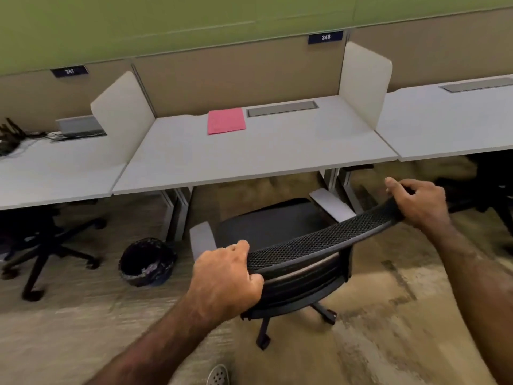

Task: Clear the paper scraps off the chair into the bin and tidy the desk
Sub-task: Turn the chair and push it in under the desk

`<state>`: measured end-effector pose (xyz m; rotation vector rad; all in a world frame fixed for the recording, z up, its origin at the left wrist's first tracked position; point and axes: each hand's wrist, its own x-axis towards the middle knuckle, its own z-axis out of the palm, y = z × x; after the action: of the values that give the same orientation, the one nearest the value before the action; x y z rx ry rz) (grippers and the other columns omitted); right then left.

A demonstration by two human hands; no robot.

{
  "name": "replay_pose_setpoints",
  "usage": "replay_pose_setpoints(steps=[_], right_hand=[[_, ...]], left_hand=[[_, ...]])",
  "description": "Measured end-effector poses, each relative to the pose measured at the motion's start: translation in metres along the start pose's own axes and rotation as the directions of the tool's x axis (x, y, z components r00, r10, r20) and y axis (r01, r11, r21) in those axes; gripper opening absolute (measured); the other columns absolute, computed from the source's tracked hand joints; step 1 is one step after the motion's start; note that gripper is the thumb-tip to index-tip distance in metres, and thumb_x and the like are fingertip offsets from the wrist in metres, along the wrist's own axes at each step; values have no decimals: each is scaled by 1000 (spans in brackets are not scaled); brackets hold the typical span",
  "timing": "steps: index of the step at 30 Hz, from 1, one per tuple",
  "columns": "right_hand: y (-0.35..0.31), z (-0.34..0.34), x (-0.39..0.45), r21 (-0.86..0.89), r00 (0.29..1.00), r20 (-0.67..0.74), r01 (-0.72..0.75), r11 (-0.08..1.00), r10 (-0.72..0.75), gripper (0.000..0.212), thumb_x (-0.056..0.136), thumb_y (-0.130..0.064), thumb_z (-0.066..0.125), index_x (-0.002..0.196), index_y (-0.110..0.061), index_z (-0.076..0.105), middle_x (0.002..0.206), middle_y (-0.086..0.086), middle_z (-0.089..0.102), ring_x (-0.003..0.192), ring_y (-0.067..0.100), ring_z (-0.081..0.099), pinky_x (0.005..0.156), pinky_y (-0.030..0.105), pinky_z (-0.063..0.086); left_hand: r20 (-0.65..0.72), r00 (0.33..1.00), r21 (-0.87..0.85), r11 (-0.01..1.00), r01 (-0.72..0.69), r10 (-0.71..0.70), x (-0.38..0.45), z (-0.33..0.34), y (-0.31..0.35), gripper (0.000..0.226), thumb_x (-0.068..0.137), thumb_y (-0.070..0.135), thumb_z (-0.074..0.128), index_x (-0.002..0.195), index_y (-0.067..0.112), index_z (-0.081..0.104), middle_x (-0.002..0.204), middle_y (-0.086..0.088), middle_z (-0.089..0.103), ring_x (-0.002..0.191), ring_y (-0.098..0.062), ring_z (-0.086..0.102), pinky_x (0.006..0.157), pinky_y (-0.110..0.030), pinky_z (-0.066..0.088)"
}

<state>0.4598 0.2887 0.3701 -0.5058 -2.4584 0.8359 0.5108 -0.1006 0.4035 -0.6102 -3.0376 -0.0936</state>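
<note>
Both hands clamped on the top rail of the chair (280, 232) — left hand (226, 282) wrapped over the near-left end of the mesh back, right hand (416, 201) gripping the far-right end, fingers curled over the edge. Seat turned toward the desk (249, 159), dark and apparently bare; no paper scraps visible on it, so probably cleared already, though part of the seat hidden behind the backrest. Bin (147, 262) on the floor just left of the chair, black-lined, contents too dark to make out. Step in hand, by the look of it: rolling the chair back under the desk as part of tidying.

Next move calls for a straight push forward, keeping the armrests clear of the desk edge and the desk leg to the chair's right.

On the desk beyond the chair, a pink folder (226, 120) lying flat beside a grey cable hatch (282, 108) — nothing else loose there.

Readable writing: plate "248" (325, 37) on the partition above and right of the chair; plate "247" (69, 71) above and left, blurred.
</note>
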Motion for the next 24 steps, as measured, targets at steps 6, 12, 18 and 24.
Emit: replay_pose_setpoints(steps=[6, 12, 18, 24], right_hand=[[-35, -1, -34, 97, 997, 11, 81, 992, -82, 44, 89, -51, 56, 80, -14, 76, 71, 5, 71, 72, 22, 65, 63, 28, 47], [-55, -1, -71, 174, 992, 21, 115, 978, -121, 48, 86, -57, 53, 76, -16, 75, 66, 2, 69, 66, 17, 65, 61, 37, 54], [-76, 7, -83, 90, 981, 141, 124, 988, -136, 57, 79, -72, 45, 85, -23, 74, 72, -8, 69, 69, 6, 62, 58, 28, 49], [-82, 19, -86, -75, 953, 226, 225, 972, -203, 76, 82, -76, 24, 143, -33, 38, 149, -4, 43, 136, 15, 38, 106, 40, 36]], left_hand=[[-222, 965, -32, 990, 139, -142, -34, 6, -30, 73, 77, 85, 11, 71, 24, 51, 55, 6, 51, 54, -15, 52, 55, -33, 45], [-276, 921, -96, 962, 257, -274, -50, 6, -58, 72, 82, 78, 17, 56, 22, 55, 41, 6, 46, 41, -7, 46, 43, -25, 40], [-335, 873, -240, 928, 284, -354, -54, 24, -78, 68, 86, 73, 17, 64, 23, 57, 55, 10, 52, 52, -10, 50, 52, -29, 43], [-419, 822, -327, 909, 260, -386, -32, 26, -107, 71, 86, 56, 32, 131, 6, 54, 147, -18, 43, 136, -33, 37, 108, -51, 33]])
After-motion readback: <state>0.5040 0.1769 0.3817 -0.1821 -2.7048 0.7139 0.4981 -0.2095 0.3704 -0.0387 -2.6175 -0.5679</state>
